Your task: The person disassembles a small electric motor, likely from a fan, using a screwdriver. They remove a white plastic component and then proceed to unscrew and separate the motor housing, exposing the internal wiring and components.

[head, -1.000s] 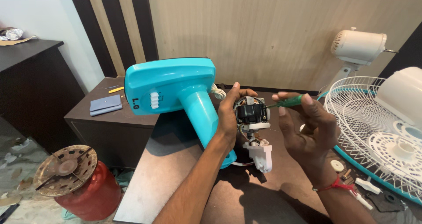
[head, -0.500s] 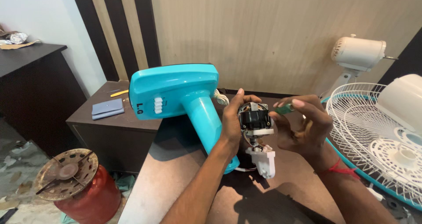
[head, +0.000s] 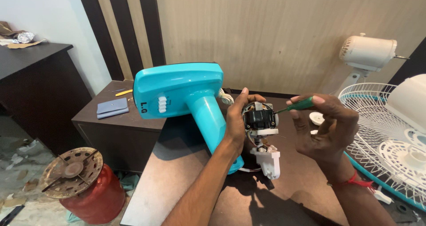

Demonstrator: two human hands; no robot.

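1. Since a moment ago my right hand (head: 326, 128) has drawn back, so the green screwdriver (head: 298, 105) now shows clear.
2. I pinch it and keep the tip square on the fan motor (head: 258, 118).
3. My left hand (head: 237, 117) grips the motor, black-cored, above the table (head: 177, 181), beside the turquoise fan stand (head: 186, 95).
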